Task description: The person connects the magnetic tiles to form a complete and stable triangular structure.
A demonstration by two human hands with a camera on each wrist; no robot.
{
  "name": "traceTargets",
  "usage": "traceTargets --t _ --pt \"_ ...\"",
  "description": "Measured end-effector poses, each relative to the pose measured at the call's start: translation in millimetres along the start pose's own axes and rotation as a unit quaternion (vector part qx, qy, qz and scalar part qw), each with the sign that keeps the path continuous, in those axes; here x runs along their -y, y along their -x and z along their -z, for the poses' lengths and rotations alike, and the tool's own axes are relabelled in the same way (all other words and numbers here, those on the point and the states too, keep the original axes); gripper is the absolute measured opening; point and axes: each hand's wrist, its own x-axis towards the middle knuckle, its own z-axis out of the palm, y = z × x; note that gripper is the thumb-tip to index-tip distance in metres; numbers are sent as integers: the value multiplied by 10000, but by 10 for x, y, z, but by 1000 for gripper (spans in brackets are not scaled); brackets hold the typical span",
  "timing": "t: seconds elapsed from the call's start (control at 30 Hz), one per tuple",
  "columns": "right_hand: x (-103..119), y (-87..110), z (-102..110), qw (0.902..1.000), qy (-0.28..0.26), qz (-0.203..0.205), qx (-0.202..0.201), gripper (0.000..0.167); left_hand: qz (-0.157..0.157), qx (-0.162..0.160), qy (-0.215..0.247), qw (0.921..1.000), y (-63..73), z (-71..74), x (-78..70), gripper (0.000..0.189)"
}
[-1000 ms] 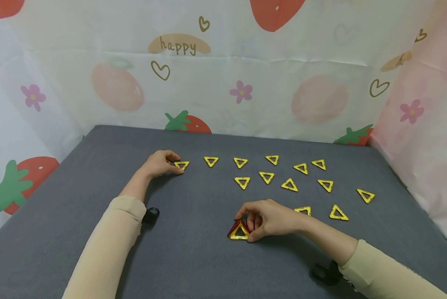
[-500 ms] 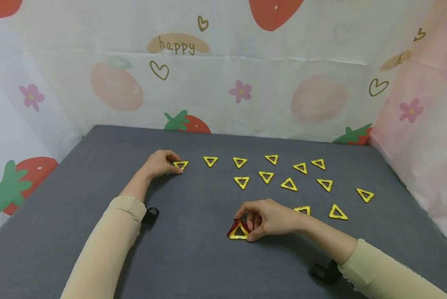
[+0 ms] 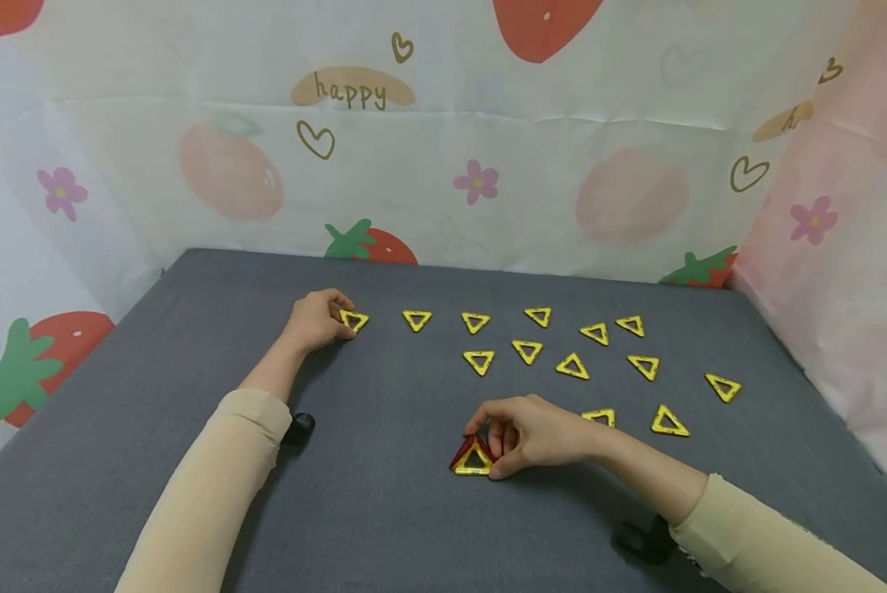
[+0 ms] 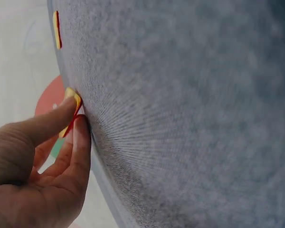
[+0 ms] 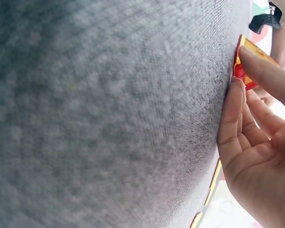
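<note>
At the far left of the loose tiles, my left hand (image 3: pixel 314 321) pinches a yellow triangular magnetic tile (image 3: pixel 361 317) between thumb and fingers. The left wrist view shows that same tile (image 4: pixel 72 92) tilted up from the cloth, its edge red. Nearer the front, my right hand (image 3: pixel 538 432) holds a small peaked shape of triangular magnetic tiles (image 3: pixel 473 472), with fingers at its top and thumb at its lower right corner. Its front face is yellow and its sides are red. In the right wrist view, thumb and fingertips grip these tiles (image 5: pixel 255 48) at the cloth; their far side is hidden.
Several yellow triangular tiles lie flat and spread out, such as one (image 3: pixel 417 320) right of my left hand and one (image 3: pixel 669 422) at the right. Another tile (image 3: pixel 599 414) is partly hidden behind my right wrist. A printed curtain (image 3: pixel 443 165) stands behind the grey tablecloth (image 3: pixel 369 511).
My left hand has moved slightly up and left, and the tile in it has shifted and tilted with it. The right hand and its tiles stay in place.
</note>
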Motion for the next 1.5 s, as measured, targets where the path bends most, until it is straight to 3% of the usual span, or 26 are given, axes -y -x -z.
traceTargets --t 0.17,0.3,0.67,0.97,1.33,1.5 --pt "-1 3 -5 10000 -5 6 -5 45 78 -56 267 9996 16 -7 2 32" --pt "-9 2 -8 10000 -4 11 -5 45 48 85 539 9985 38 -18 -13 30" --pt "-24 8 -13 10000 -18 53 5 45 -538 628 516 9952 100 -92 -151 28" --pt "-18 7 -7 10000 -9 34 6 45 -1123 1060 1108 9818 234 -223 -311 26" --pt "2 -16 -2 9999 39 -118 -5 43 -1669 1007 1316 9719 485 -375 -524 24" --pt "5 -17 0 9999 64 -141 -9 44 -1897 1167 1558 9624 605 -454 -614 18"
